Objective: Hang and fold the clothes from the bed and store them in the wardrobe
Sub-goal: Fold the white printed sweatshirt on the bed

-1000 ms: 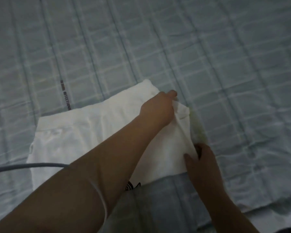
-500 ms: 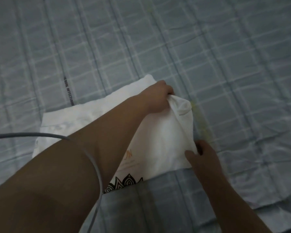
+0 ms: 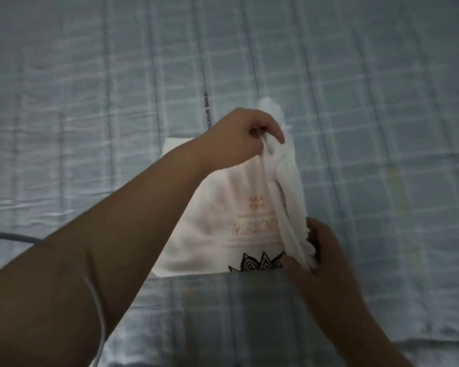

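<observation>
White printed cotton garment (image 3: 223, 221) on grey-blue checked bed sheet (image 3: 382, 102).
Left hand (image 3: 239, 139) pinches its upper edge; right hand (image 3: 318, 255) grips the lower edge (bunched fold between them).

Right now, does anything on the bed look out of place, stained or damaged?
A faint yellowish stain marks the bedsheet to the right of the white shirt. Nothing else stands out.
</observation>
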